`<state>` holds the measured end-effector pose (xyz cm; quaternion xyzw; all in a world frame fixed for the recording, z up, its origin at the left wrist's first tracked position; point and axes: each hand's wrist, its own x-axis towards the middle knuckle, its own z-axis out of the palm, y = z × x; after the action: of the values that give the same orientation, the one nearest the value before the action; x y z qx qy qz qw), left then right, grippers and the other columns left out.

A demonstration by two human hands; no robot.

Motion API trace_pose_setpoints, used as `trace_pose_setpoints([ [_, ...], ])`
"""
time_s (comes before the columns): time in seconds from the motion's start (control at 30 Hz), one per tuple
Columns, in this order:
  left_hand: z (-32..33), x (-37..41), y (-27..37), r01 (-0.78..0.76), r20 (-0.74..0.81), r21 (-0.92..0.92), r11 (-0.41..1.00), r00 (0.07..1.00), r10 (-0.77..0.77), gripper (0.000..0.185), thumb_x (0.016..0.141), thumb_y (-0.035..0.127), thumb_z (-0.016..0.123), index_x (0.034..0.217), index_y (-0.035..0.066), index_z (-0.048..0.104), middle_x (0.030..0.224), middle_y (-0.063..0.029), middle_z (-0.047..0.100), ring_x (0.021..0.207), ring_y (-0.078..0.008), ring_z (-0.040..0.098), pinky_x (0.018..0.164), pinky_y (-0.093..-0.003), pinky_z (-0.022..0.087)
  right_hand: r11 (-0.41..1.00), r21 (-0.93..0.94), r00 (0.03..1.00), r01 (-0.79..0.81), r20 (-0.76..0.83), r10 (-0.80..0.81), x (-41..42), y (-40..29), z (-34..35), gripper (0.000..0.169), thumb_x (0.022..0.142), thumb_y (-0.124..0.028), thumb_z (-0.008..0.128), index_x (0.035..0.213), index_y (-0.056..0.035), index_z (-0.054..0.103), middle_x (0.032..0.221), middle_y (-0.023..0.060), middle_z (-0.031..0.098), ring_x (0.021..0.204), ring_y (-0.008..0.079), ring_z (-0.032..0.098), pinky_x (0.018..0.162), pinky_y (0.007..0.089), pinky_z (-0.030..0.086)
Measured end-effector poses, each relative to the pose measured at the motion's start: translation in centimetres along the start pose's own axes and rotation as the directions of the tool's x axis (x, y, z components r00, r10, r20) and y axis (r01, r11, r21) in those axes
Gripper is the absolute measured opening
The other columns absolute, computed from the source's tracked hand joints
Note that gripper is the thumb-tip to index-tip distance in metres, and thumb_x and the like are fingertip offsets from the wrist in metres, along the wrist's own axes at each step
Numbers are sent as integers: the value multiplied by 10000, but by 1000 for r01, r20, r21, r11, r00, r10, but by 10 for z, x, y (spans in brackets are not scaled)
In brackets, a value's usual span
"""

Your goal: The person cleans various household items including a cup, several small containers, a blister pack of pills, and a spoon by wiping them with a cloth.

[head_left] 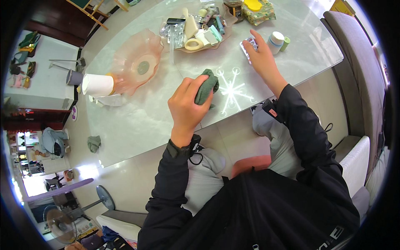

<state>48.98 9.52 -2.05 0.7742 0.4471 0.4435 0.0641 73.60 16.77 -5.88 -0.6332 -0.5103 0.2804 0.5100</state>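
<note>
My left hand (189,101) holds a folded green cloth (207,87) just above or on the glossy marbled tabletop (150,125). At the right, my right hand (261,57) has its thumb and index finger around a blister pack of pills (249,50); whether it grips the pack or only touches it I cannot tell. Beside that hand stand a white bottle with a blue band (276,42) and a small green cylinder (285,44). A wavy pink glass dish (137,59) lies left of a second dish (214,47) heaped with combs, tape and packets.
A white paper roll (98,84) lies at the table's left edge. A dark jar (234,9) and a floral packet (259,15) stand at the far side. Another green cloth (94,143) shows near the left corner. A sofa (362,62) borders the right; a person (53,140) is far left.
</note>
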Motion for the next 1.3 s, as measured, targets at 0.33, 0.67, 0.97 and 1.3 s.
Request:
trace_pose_setpoints([
  [0.33, -18, 6, 1, -68, -73, -17, 998, 995, 66, 358, 736, 63, 821, 1079, 103, 728, 853, -65, 657, 705, -264, 652, 624, -341, 520, 791, -381, 877, 478, 161, -452, 50, -63, 12, 230, 959, -243, 635, 1044, -46, 719, 1037, 149, 733, 923, 346, 699, 805, 430, 545],
  [0.67, -33, 5, 8, -141, -101, 23, 990, 985, 143, 379, 704, 95, 821, 1070, 141, 734, 839, -31, 628, 705, -240, 644, 596, -344, 508, 416, -776, 860, 474, 510, -28, 148, -62, 68, 337, 892, -215, 596, 1189, -89, 693, 1162, 230, 723, 1101, 413, 688, 958, 499, 539],
  [0.97, -30, 4, -4, -162, -112, 56, 985, 979, 168, 396, 695, 118, 821, 1076, 166, 727, 821, -14, 607, 665, -221, 631, 570, -340, 499, 722, -643, 844, 254, 511, 159, 160, -67, 58, 490, 859, -184, 647, 1336, -70, 655, 774, 89, 697, 599, 170, 668, 502, 317, 499],
  [1.3, -38, 11, -10, -56, -278, -99, 994, 960, 26, 345, 763, 75, 804, 1100, 95, 730, 915, -77, 693, 769, -270, 681, 684, -333, 546, 953, 303, 867, -31, 482, -125, 48, -95, 7, 477, 1021, -228, 600, 1444, -13, 550, 1020, 48, 701, 880, 166, 732, 708, 310, 596],
])
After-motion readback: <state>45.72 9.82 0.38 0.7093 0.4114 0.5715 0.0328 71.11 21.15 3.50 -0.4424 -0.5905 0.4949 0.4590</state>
